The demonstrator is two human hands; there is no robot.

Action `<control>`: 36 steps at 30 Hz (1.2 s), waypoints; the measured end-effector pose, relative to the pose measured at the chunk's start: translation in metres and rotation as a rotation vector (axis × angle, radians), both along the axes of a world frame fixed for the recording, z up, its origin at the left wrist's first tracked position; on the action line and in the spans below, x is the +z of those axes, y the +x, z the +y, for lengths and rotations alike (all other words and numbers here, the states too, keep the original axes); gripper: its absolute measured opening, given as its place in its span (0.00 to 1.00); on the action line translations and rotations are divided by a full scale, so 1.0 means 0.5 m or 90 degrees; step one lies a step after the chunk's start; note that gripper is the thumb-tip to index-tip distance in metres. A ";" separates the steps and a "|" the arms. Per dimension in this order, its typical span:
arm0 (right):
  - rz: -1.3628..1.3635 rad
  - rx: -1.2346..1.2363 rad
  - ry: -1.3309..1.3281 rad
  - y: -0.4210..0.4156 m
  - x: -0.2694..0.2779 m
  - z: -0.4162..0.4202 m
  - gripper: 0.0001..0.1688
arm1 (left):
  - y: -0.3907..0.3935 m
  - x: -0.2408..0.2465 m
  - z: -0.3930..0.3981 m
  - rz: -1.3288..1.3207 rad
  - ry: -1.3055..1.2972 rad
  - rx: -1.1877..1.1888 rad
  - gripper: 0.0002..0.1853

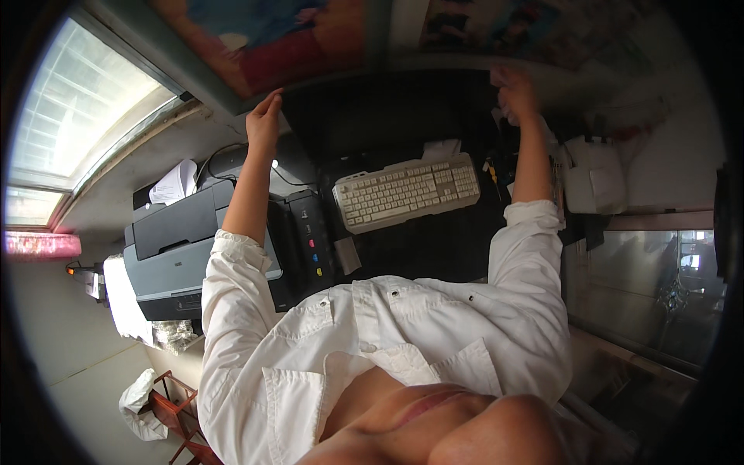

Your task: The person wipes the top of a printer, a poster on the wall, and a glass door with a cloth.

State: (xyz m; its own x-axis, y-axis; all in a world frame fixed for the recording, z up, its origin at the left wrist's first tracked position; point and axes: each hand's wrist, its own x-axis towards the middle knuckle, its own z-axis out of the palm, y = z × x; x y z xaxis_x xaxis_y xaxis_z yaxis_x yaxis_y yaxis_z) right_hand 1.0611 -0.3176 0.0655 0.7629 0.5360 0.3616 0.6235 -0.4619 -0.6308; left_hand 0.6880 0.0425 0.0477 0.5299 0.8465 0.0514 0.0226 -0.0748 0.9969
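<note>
A wide black monitor (383,110) stands before me at the back of the black desk, its screen dark. My left hand (265,122) is at its upper left corner, the fingertips closed together on the edge. At the opposite upper corner my right hand (516,96) grips the right edge with bent fingers; that side is dim and blurred, so I cannot tell whether something thin is also in the hand. Below the screen lies a white keyboard (410,192), tilted slightly, with a pale paper (442,149) behind it.
A grey-black printer (180,250) with an ink tank unit (308,232) fills the left side. A small grey item (347,256) lies beside the tank. A yellow-handled tool (493,173) and a white bag-like object (596,174) are at right. Cables (218,160) run behind the printer.
</note>
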 end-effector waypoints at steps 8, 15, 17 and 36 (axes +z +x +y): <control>-0.330 -0.252 -0.158 -0.111 0.085 0.057 0.24 | -0.018 -0.017 0.024 0.017 -0.030 -0.020 0.16; -0.414 0.199 -0.068 -0.455 0.114 0.363 0.25 | -0.007 -0.038 0.040 -0.037 -0.050 -0.031 0.18; -0.398 0.197 -0.210 -0.482 0.103 0.393 0.22 | -0.006 -0.040 0.043 -0.026 -0.031 -0.043 0.17; -0.144 -0.050 0.110 -0.037 -0.056 0.036 0.32 | -0.001 -0.014 0.046 0.013 -0.095 -0.023 0.18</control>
